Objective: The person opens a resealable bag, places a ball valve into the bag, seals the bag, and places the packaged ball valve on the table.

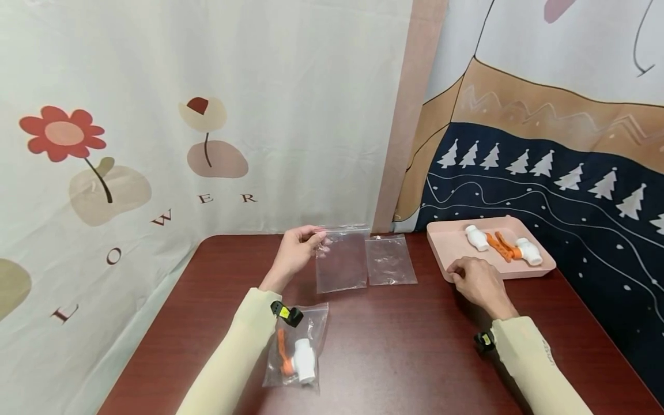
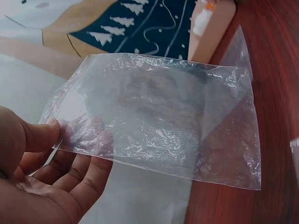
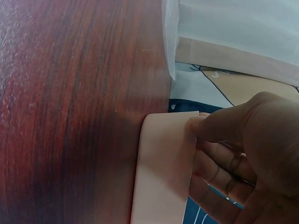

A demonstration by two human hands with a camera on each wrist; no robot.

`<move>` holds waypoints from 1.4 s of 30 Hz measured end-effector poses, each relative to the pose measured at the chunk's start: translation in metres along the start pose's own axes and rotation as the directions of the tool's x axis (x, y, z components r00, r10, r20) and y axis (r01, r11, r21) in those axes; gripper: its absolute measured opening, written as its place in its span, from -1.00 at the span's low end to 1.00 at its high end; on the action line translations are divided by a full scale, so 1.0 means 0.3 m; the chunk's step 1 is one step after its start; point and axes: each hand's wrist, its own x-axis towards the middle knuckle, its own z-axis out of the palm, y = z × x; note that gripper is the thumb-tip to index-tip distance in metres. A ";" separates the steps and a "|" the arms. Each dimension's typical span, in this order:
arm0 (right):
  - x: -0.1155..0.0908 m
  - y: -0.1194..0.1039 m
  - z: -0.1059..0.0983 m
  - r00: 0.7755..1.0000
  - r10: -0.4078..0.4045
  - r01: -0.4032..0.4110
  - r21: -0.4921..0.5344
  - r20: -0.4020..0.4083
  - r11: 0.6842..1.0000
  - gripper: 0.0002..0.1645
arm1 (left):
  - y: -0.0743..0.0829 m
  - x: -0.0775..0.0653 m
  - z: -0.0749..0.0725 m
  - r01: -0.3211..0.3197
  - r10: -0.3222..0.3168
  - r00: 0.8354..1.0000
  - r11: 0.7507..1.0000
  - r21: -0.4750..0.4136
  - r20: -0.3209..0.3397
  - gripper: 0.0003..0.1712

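My left hand pinches a clear zip-top plastic bag at its upper left corner. In the left wrist view the bag hangs flat, thumb in front and fingers behind. My right hand holds the near left edge of a pink tray. The right wrist view shows the thumb at the tray's rim, with the other fingers on the inner side. Inside the tray lie two white ball valves with orange handles.
A second clear bag lies flat beside the held one. Nearer me, partly behind my left sleeve, a bag holds a white ball valve with an orange handle. Printed curtains hang behind the dark red table.
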 end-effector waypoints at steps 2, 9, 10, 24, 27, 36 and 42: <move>0.001 0.002 0.001 1.000 0.006 -0.006 0.003 0.009 1.000 -0.89 | 0.010 -0.015 0.013 -0.025 0.025 1.000 1.000 0.006 0.016 -0.73; 0.003 0.005 -0.001 1.000 0.007 -0.008 0.026 0.023 1.000 -0.89 | 0.032 -0.069 0.069 -0.114 0.114 0.992 0.993 0.009 0.059 -0.73; 0.003 0.005 -0.001 1.000 0.007 -0.008 0.033 0.023 0.999 -0.88 | 0.035 -0.078 0.077 -0.117 0.116 0.991 0.993 0.005 0.065 -0.74; -0.022 -0.058 -0.032 0.995 -0.057 0.072 0.208 -0.080 0.975 -0.67 | 0.094 -0.169 0.159 -0.160 0.154 0.970 0.987 0.023 0.186 -0.81; -0.026 -0.088 -0.049 0.995 -0.057 0.077 0.246 -0.084 0.966 -0.64 | 0.097 -0.180 0.171 -0.166 0.159 0.967 0.986 0.022 0.199 -0.80; -0.055 -0.228 -0.142 0.999 -0.053 0.045 0.423 0.006 0.905 -0.51 | 0.099 -0.210 0.200 -0.188 0.182 0.953 0.982 0.003 0.242 -0.79; -0.075 -0.326 -0.181 0.991 -0.135 0.115 0.480 0.007 0.870 -0.62 | 0.100 -0.223 0.217 -0.198 0.184 0.954 0.979 0.039 0.238 -0.81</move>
